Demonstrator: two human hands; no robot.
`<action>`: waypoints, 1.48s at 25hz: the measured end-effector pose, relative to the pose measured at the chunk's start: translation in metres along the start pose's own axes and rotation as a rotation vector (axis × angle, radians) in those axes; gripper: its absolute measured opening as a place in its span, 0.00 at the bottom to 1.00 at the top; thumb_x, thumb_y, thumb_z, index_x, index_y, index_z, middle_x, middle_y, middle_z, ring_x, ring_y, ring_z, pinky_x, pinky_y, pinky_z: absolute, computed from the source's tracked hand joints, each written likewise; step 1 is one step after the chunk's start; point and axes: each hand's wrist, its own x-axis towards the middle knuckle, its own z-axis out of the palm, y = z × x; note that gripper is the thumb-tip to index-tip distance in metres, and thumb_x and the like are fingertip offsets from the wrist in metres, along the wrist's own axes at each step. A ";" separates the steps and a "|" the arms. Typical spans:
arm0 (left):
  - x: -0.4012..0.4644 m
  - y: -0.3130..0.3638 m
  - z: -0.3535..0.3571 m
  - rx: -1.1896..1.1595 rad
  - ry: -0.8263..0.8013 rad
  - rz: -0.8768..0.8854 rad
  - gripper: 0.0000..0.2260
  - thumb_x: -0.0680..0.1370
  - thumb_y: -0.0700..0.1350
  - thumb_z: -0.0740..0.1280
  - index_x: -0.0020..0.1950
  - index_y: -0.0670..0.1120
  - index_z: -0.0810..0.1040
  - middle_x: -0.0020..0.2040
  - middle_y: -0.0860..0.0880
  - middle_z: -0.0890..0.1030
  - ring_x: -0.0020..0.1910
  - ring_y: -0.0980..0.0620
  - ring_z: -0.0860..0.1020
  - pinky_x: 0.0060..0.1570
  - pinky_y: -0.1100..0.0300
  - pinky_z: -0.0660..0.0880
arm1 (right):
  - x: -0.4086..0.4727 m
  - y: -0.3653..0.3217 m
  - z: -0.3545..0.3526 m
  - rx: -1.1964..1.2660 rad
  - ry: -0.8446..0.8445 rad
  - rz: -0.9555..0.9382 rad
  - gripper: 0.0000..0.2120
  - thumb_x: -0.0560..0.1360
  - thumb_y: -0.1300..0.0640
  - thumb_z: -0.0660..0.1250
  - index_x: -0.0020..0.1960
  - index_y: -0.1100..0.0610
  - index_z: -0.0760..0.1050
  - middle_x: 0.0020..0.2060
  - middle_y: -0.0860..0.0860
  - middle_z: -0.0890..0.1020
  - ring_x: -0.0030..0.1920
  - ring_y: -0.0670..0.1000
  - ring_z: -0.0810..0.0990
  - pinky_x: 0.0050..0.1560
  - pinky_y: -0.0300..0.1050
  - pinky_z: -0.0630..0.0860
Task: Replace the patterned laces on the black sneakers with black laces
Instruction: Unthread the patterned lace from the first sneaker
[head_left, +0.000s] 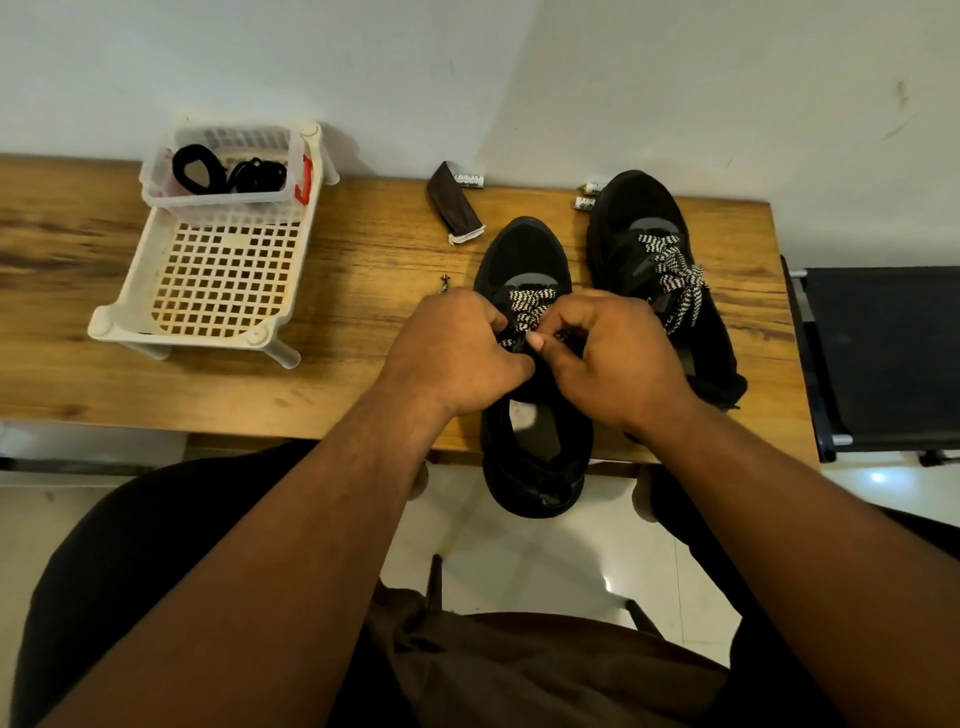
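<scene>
Two black sneakers stand on the wooden table. The near sneaker (524, 260) hangs its heel over the front edge, and its black-and-white patterned lace (527, 306) shows between my hands. My left hand (457, 348) and my right hand (618, 353) both pinch that lace over the tongue, fingers curled. The far sneaker (639, 208) stands to the right with its patterned lace (672, 275) tied in a bow. Black laces (228, 169) lie coiled in a small clear basket (156, 176) at the back left.
The clear basket stands on a white perforated rack (223, 280). A dark folded pouch (454, 208) and small white tubes (584, 202) lie near the wall. A tiny metal piece (445, 283) rests left of the near sneaker. A black chair (883, 353) stands right of the table (337, 374).
</scene>
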 end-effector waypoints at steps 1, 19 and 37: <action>0.000 0.001 0.000 0.012 -0.002 0.001 0.16 0.71 0.51 0.78 0.57 0.48 0.85 0.47 0.53 0.84 0.47 0.57 0.81 0.44 0.58 0.81 | 0.001 0.002 0.002 0.030 0.021 0.044 0.04 0.78 0.50 0.70 0.47 0.49 0.81 0.42 0.44 0.82 0.45 0.44 0.81 0.47 0.49 0.80; 0.000 0.003 0.000 0.022 0.003 -0.009 0.20 0.70 0.51 0.79 0.60 0.48 0.84 0.54 0.51 0.85 0.52 0.56 0.82 0.51 0.56 0.82 | 0.008 0.009 -0.006 0.253 -0.048 0.213 0.07 0.78 0.45 0.71 0.48 0.48 0.80 0.42 0.46 0.84 0.44 0.46 0.82 0.48 0.49 0.80; 0.000 0.003 0.001 0.021 -0.002 -0.019 0.22 0.69 0.51 0.79 0.61 0.47 0.84 0.56 0.49 0.85 0.54 0.53 0.83 0.53 0.53 0.83 | 0.011 0.010 -0.006 0.162 -0.048 0.193 0.10 0.84 0.50 0.63 0.53 0.54 0.79 0.48 0.49 0.85 0.48 0.49 0.82 0.51 0.50 0.80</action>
